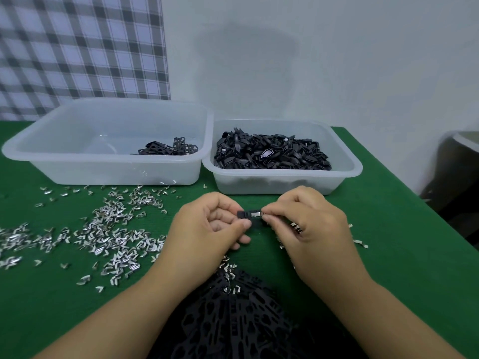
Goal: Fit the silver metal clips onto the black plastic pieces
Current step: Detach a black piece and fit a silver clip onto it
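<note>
Both hands meet above the green table, just in front of the right bin. My left hand (207, 229) pinches the left end of a small black plastic piece (248, 216). My right hand (308, 224) pinches its right end, where a silver metal clip (256, 215) sits on the piece. A few more clips show under the right hand's curled fingers. Loose silver clips (108, 237) lie scattered across the table's left half. A heap of black perforated plastic pieces (238, 314) lies near me between my forearms.
A clear bin (77, 161) at the back left holds a few black pieces with clips. A second clear bin (344, 167) to its right is heaped with black plastic parts. A few clips (361, 243) lie right of my right hand. The table edge runs diagonally at right.
</note>
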A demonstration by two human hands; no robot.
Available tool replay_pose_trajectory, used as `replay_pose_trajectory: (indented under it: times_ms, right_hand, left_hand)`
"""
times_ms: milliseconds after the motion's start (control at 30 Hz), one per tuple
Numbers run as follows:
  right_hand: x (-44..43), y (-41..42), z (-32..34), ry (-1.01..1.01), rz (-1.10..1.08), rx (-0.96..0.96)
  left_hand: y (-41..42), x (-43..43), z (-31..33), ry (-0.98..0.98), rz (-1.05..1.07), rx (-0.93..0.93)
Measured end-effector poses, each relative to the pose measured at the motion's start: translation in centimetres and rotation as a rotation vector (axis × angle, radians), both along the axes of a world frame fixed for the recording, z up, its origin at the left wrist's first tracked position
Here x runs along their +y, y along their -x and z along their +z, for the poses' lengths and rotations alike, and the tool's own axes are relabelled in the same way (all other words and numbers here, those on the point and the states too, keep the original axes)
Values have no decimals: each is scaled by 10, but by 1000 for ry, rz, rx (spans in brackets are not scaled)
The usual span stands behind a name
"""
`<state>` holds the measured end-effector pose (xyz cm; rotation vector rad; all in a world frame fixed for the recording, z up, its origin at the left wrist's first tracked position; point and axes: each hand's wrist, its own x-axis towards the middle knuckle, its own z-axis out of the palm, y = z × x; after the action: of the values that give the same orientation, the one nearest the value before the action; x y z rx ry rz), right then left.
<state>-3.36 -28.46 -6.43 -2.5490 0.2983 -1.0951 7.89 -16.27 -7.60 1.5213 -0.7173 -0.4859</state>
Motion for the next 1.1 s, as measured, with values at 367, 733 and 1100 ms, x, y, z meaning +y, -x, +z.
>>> replay_pose_trajectory:
  times_ms: [367,733,1100]
  right_hand:
    - [3,-2,-1,23,-9,3]
    - [3,-3,-2,5,6,-24]
    - [4,-4,2,-161,70,46]
  left_hand:
    - [3,0,4,18,-6,52]
    - [2,1,6,-7,-39,53]
    - [3,1,6,-25,-60,-11]
